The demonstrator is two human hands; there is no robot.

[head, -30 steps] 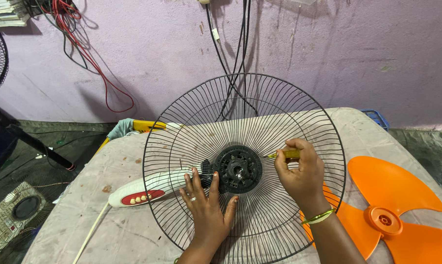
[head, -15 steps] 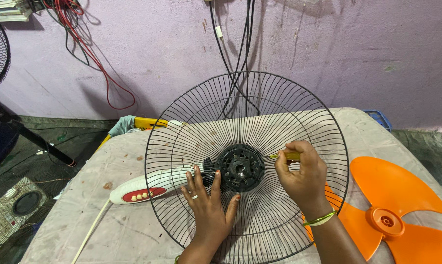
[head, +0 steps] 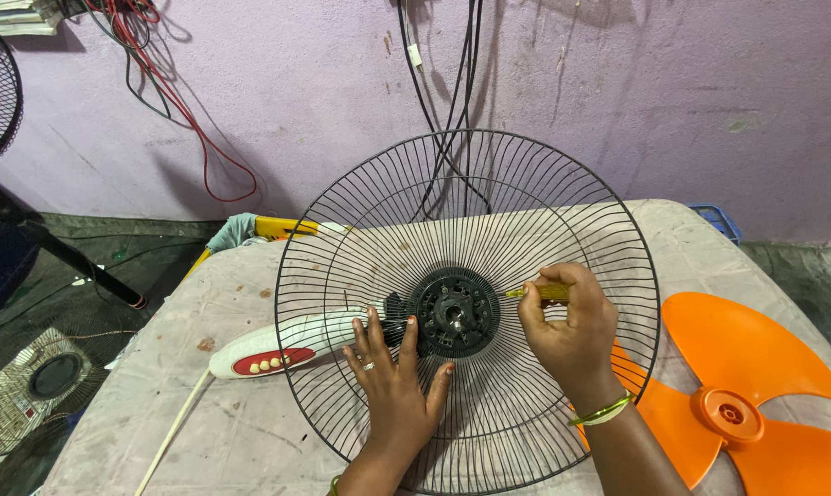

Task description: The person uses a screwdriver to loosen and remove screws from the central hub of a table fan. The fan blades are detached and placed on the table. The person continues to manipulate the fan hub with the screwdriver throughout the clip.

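Head: screwdriver (head: 542, 292) pinched in right hand (head: 570, 332) fingers (head: 531, 317).

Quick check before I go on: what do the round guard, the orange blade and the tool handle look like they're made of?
Wire guard: thin dark wire, probably coated or painted metal, under the left hand. Orange blade: smooth moulded plastic, slightly glossy. Screwdriver handle in the right hand: translucent yellow, likely plastic.

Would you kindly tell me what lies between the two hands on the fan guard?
In the head view, the black round hub at the centre of the wire guard sits between the left hand and the right hand.
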